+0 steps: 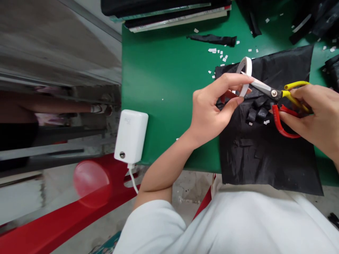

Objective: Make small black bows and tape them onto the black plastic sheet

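Note:
Between the thumb and fingers of my left hand is a narrow white ring, like a tape roll, held on edge. My right hand grips scissors with one yellow and one red handle. The blades point left, and their tips reach the ring beside my left fingertips. Below both hands a black sheet lies over the table's front edge. Several small folded black pieces and a few tiny white bits rest on it, under the scissors.
The green table carries a white power bank with a cable at its left edge, stacked books at the back, a black strip and scattered white scraps. Black material lies back right. A person's leg shows far left.

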A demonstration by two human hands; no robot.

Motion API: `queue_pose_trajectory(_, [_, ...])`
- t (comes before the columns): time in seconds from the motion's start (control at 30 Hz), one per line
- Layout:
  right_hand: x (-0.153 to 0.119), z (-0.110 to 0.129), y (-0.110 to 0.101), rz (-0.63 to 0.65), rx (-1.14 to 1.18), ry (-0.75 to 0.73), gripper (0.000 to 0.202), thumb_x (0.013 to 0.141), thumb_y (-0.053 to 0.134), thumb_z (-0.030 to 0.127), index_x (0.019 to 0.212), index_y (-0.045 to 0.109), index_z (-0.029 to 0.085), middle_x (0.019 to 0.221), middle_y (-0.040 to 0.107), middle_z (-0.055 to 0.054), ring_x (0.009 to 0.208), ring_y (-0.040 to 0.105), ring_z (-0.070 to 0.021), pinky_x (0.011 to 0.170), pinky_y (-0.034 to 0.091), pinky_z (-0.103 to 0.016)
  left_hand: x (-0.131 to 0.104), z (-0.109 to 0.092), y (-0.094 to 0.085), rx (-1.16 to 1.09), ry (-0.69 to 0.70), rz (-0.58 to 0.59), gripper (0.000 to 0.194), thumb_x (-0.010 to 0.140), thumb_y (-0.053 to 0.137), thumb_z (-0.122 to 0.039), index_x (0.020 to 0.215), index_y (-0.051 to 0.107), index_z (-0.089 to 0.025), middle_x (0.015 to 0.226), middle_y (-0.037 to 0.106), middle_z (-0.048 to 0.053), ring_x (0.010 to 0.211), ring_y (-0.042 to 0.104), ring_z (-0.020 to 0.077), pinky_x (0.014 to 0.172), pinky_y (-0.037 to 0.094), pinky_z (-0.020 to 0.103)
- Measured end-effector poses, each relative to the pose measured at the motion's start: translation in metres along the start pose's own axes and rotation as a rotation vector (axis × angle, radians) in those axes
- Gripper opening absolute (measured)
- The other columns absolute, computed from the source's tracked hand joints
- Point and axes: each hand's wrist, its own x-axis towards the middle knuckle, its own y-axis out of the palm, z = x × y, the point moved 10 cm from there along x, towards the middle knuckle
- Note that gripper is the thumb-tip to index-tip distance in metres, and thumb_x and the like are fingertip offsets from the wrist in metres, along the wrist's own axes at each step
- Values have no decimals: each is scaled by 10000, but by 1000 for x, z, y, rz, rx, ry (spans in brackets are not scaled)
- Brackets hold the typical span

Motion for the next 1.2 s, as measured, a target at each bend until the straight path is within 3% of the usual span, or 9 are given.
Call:
queue_pose_trajectory(0.17, [0, 0, 1, 13, -26, 2, 230, 829, 623, 389, 761, 492, 212, 788, 710, -32, 670, 658, -216, 509, 363, -289, -2, -4, -4, 102, 27, -43, 205, 895, 576, -154, 1062, 654, -242, 1018, 742, 6, 921, 717, 156, 721, 598, 266])
queue_pose_trajectory(0.4, [-1, 1, 3, 17, -61, 1, 218, 844, 622, 373, 755, 506, 211, 739, 692, -7, 642, 653, -187, 494, 343, -277, -4, -4, -3, 181, 42, -43, 205, 925, 539, -191, 1093, 635, -261, 1042, 737, 2, 931, 704, 148, 789, 592, 268])
queue_pose_trajectory(0.57, [-2, -11, -1, -40, -134, 80, 151, 806, 615, 354, 797, 524, 234, 682, 643, 44, 599, 625, -149, 485, 324, -256, -7, -6, -3, 265, 69, -41, 185, 940, 517, -216, 1081, 623, -274, 1040, 735, 6, 897, 695, 150, 757, 577, 269])
queue_pose_trajectory(0.67, [-3, -25, -2, -52, -245, 191, 196, 766, 612, 387, 878, 555, 236, 686, 640, 40, 623, 642, -172, 507, 338, -262, -7, -3, -4, 371, 58, -46, 236, 937, 510, -197, 1143, 596, -276, 992, 731, 1, 868, 695, 155, 776, 570, 285])
queue_pose_trajectory(0.8, [-4, -38, 5, 25, -344, 284, 299, 755, 623, 396, 977, 601, 198, 795, 704, -20, 752, 691, -249, 557, 428, -305, -6, 11, 2, 517, 25, 12, 357, 910, 519, -141, 1250, 553, -248, 996, 720, 17, 823, 685, 158, 783, 561, 292])
queue_pose_trajectory(0.93, [-4, -39, 16, 124, -314, 285, 324, 775, 647, 345, 1046, 625, 170, 1020, 729, -81, 896, 693, -298, 713, 544, -409, -6, 17, 7, 479, 69, 32, 338, 918, 512, -170, 1232, 573, -280, 1051, 681, 28, 817, 672, 146, 742, 558, 246])
queue_pose_trajectory(1.2, [-8, -41, 26, 243, -286, 321, 385, 827, 618, 410, 1120, 628, 162, 1100, 653, -131, 933, 659, -300, 723, 559, -425, -6, 24, 9, 374, 11, 74, 227, 960, 496, -310, 1162, 586, -255, 1178, 581, 76, 956, 652, 185, 895, 542, 327])
